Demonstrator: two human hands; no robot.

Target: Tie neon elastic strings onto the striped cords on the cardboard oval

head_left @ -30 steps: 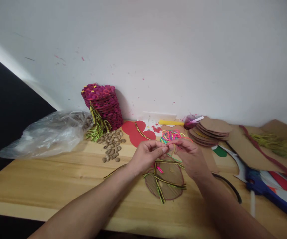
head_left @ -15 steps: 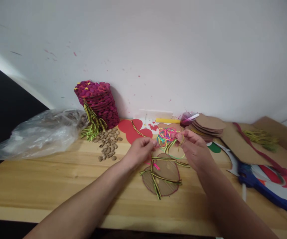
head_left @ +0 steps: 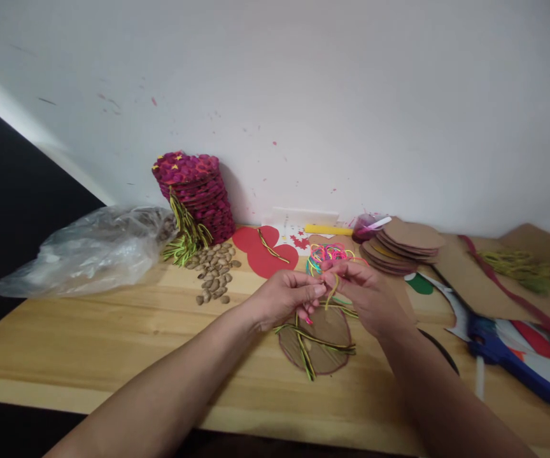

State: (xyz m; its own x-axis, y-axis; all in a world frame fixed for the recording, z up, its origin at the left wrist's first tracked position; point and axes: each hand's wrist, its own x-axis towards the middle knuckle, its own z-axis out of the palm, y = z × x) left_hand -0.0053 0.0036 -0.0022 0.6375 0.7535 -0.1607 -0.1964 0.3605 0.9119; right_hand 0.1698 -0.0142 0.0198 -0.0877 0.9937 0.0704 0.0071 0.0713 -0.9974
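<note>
My left hand (head_left: pixel 290 296) and my right hand (head_left: pixel 366 294) meet above a round cardboard piece (head_left: pixel 325 361), fingertips almost touching. Both are closed in a pinch on thin yellow-green yarn (head_left: pixel 333 291); a short loose end hangs below the right fingers. What lies between the left fingertips is partly hidden. On the cardboard, dark-and-green yarn strands (head_left: pixel 320 341) cross each other. A bit of pink string (head_left: pixel 309 320) shows under my left fingers. Just behind the hands lies a tangle of neon string (head_left: pixel 315 261).
Left: pistachio-like shells (head_left: pixel 215 280), a plastic bag (head_left: pixel 88 254) and a purple shell-covered cylinder (head_left: pixel 198 197) with a yarn tassel. Behind are red paper circles (head_left: pixel 270 259) and a yellow stick (head_left: pixel 327 229). Right: stacked cardboard discs (head_left: pixel 406 235), a blue glue gun (head_left: pixel 518 369) and green yarn (head_left: pixel 518 270).
My hands have come together from apart, the left moving right and the right slightly down. The view has shifted a little, so the table things appear farther right.
</note>
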